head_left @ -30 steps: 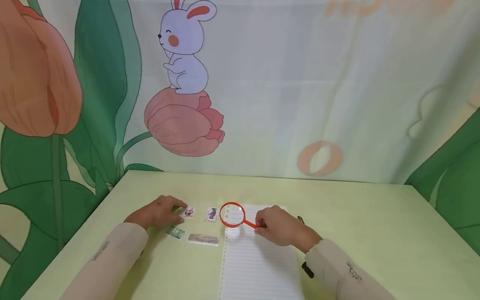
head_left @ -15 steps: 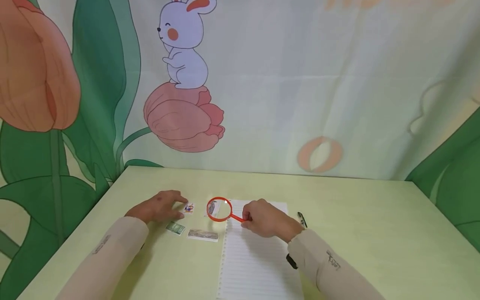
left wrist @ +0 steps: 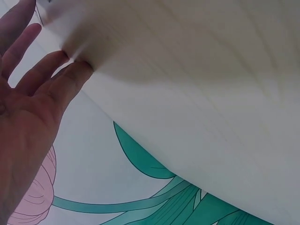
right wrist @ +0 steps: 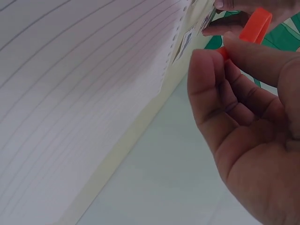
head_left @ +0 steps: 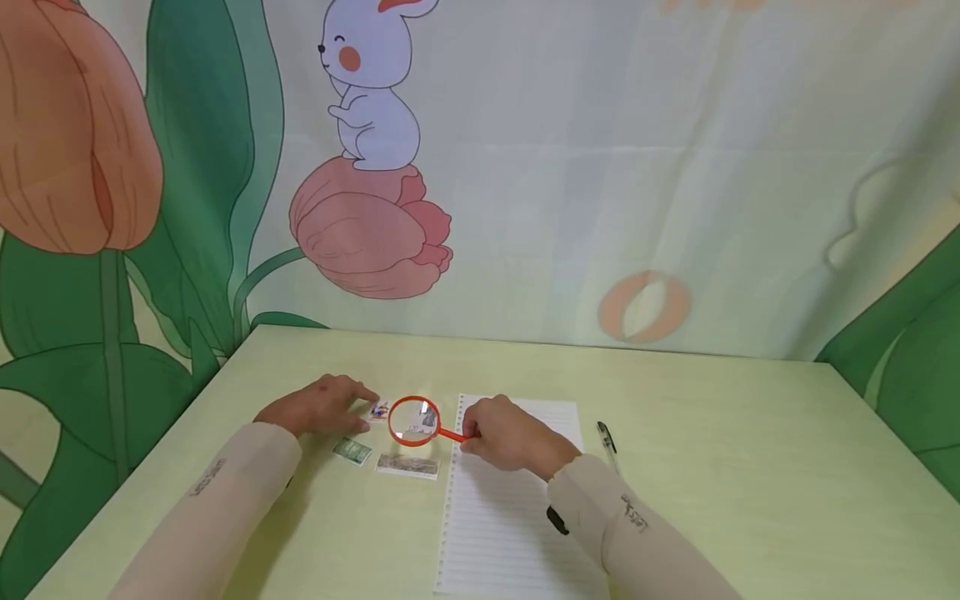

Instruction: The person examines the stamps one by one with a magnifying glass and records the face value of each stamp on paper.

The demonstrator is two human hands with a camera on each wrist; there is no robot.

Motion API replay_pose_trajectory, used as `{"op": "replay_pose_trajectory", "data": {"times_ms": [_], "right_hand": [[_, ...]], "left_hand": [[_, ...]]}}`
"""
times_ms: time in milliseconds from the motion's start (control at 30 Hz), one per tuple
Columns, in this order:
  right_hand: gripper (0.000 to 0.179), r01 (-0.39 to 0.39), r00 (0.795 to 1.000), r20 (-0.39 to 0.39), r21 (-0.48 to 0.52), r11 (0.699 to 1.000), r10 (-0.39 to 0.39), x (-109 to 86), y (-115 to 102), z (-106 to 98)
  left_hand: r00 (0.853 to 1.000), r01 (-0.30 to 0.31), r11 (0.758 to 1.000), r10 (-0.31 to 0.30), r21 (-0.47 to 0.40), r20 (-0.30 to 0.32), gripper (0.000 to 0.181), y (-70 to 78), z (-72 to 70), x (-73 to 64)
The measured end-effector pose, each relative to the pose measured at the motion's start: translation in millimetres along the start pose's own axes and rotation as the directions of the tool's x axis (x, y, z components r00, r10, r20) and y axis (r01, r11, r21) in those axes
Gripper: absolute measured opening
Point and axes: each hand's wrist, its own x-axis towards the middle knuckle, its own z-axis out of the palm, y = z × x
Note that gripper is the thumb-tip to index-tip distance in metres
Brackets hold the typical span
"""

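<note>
My right hand pinches the handle of a small red magnifying glass between thumb and curled fingers. In the right wrist view the red rim shows beyond the fingertips. The lens hangs over a dark-and-white stamp, left of the paper. My left hand rests on the table, its fingers loosely extended. Its index fingertip touches or nearly touches a colourful stamp. Nearer me lie a green stamp and a wide brownish stamp. The left wrist view shows the left hand with fingertips against the tabletop.
A lined loose-leaf sheet with punched holes lies under my right forearm. A pen lies to the right of it, partly behind the sleeve. The pale table ends at a printed curtain.
My right hand has carried the magnifying glass leftward, from the sheet's edge to over the dark-and-white stamp. More of the pen has come into sight. The left hand stays by the colourful stamp.
</note>
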Motion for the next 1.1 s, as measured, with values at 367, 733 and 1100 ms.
{"op": "replay_pose_trajectory", "data": {"times_ms": [367, 733, 1100], "right_hand": [[0.012, -0.037, 0.999, 0.027, -0.027, 0.999, 0.037, 15.8, -5.9, 5.4], [0.014, -0.072, 0.995, 0.069, -0.053, 0.996, 0.076, 23.4, -10.5, 3.1], [0.018, -0.117, 0.988, 0.1, -0.055, 0.992, 0.122, 29.4, -14.3, 8.5]], "left_hand": [[0.999, 0.044, 0.999, -0.044, -0.014, 0.022, 0.051, 4.3, -2.1, -2.1], [0.998, 0.059, 0.998, -0.058, -0.036, 0.037, 0.055, 5.9, -5.5, 5.4], [0.998, 0.046, 0.998, -0.045, -0.035, 0.04, 0.052, 4.7, -7.6, 0.5]]}}
